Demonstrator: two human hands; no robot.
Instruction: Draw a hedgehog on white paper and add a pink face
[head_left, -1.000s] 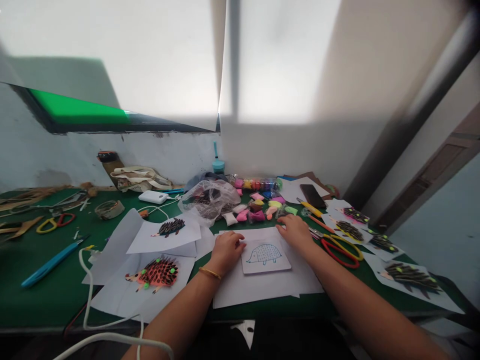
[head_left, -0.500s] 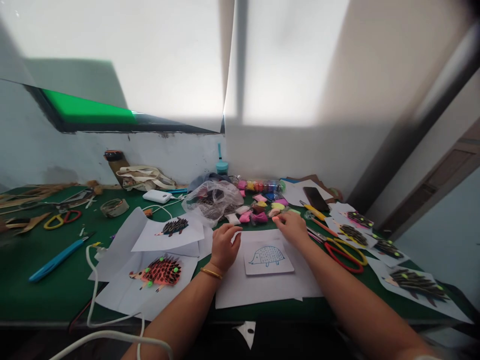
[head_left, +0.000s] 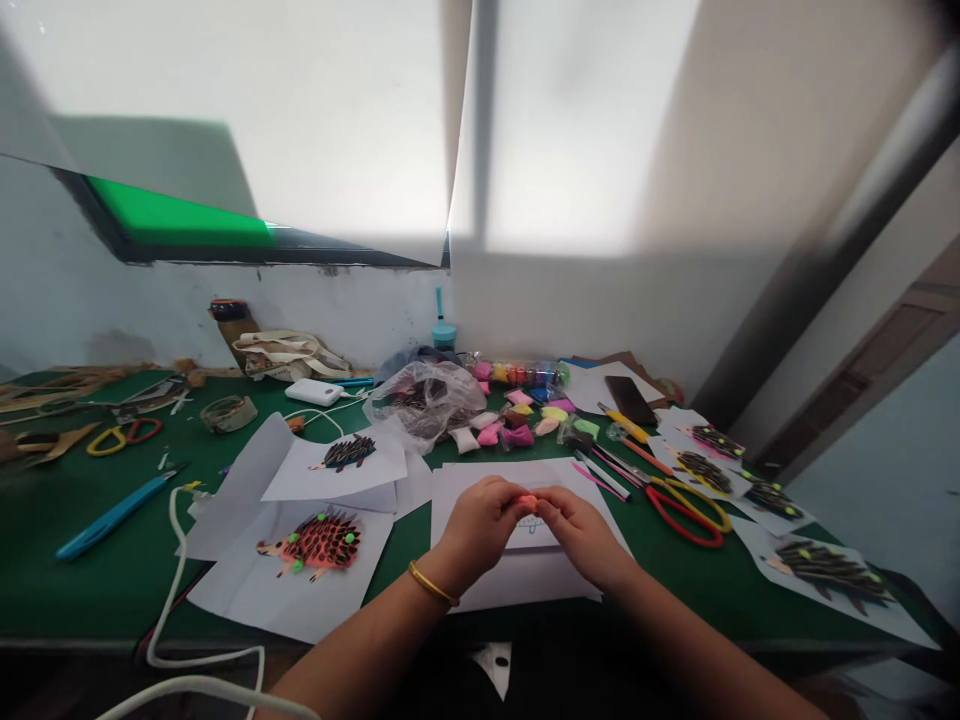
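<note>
My left hand [head_left: 481, 520] and my right hand [head_left: 574, 525] meet over the white paper [head_left: 517, 585], fingertips pinching a small orange lump of modelling clay [head_left: 529, 503] between them. Beneath them lies a card with a blue hedgehog drawing [head_left: 534, 528], mostly covered by my hands. Small bags of coloured clay [head_left: 517, 437] sit in a heap just beyond the paper. To the left, a finished-looking pink clay hedgehog [head_left: 322, 542] with dark spines and green dots rests on its own sheet, and a dark hedgehog [head_left: 350, 453] lies on another above it.
On the right are red-and-yellow scissors [head_left: 686, 510], a yellow cutter [head_left: 624, 422], a phone [head_left: 631, 398] and several hedgehog sheets [head_left: 825, 570]. A blue cutter [head_left: 120, 515], a tape roll [head_left: 229, 413], a power bank [head_left: 315, 392] and a white cable [head_left: 180, 600] lie left. A plastic bag [head_left: 427, 400] stands behind.
My right hand has come back from the clay bags toward the left, bringing the orange lump. My left hand has moved right to meet it, and both now grip the lump over the drawing.
</note>
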